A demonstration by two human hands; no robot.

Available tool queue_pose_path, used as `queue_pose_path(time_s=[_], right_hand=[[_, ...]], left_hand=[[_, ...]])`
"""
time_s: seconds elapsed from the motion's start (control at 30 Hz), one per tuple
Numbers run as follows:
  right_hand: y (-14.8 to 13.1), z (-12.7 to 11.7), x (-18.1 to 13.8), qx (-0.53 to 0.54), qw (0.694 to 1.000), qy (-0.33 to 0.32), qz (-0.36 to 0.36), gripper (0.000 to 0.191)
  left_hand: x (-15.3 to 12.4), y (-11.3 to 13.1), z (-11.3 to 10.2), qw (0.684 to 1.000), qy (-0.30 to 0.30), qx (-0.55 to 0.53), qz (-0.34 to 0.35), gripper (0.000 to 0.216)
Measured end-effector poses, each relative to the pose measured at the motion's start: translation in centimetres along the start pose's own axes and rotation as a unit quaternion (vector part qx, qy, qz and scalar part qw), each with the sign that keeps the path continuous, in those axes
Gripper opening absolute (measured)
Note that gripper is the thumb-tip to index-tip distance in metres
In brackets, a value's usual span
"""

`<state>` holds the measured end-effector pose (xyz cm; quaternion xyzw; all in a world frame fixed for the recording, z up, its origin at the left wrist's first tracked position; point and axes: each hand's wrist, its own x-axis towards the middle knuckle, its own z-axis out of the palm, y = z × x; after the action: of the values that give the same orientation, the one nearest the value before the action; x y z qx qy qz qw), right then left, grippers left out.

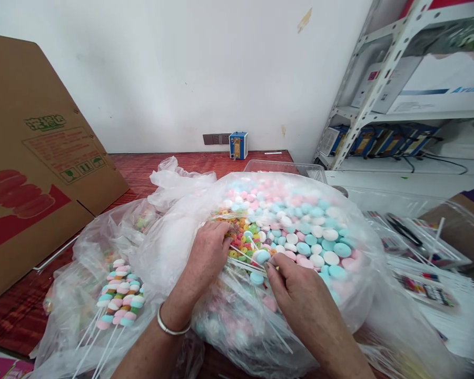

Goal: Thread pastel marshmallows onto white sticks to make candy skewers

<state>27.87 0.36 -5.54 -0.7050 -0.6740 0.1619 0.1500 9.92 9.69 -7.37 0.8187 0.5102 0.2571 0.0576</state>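
Observation:
A big clear plastic bag [351, 295] full of pink, white and blue round candies [318, 231] lies on the table in front of me. My left hand [205, 258], with a silver bracelet on the wrist, rests curled on the bag beside small multicoloured ring candies [245, 234]. My right hand [300, 295] pinches a thin white stick [247, 263] with a blue candy [262, 256] at its tip. Loose white sticks lie under both hands.
Finished candy skewers [120, 297] lie in another clear bag at lower left. A cardboard box [27, 173] stands at left on the red wooden table [19, 316]. A clear tray [284, 167], metal shelving [383, 79] and packaging sheets [422, 273] are at right.

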Motion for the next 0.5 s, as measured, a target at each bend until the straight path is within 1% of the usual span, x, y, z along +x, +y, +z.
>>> queue_pose_path(time_s=[0.13, 0.2, 0.3, 0.4, 0.5], right_hand=[[-0.29, 0.25, 0.14, -0.018, 1.0, -0.005, 0.006, 0.024], [-0.29, 0.31, 0.14, -0.022, 1.0, -0.005, 0.009, 0.024], [-0.19, 0.42, -0.04, 0.003, 1.0, 0.007, -0.004, 0.024], [-0.26, 0.58, -0.3, 0.048, 0.998, 0.023, -0.033, 0.026], [-0.54, 0.7, -0.45, 0.073, 0.995, 0.042, -0.056, 0.027]], left_hand=[[0.11, -0.14, 0.09, 0.999, -0.013, 0.039, -0.002, 0.018], [0.19, -0.22, 0.05, 1.0, -0.011, 0.023, 0.005, 0.016], [0.09, -0.34, -0.02, 0.998, 0.013, -0.056, 0.001, 0.011], [-0.15, -0.25, -0.07, 0.982, 0.032, -0.175, -0.065, 0.009], [-0.25, 0.06, -0.31, 0.953, 0.012, -0.276, -0.122, 0.012]])
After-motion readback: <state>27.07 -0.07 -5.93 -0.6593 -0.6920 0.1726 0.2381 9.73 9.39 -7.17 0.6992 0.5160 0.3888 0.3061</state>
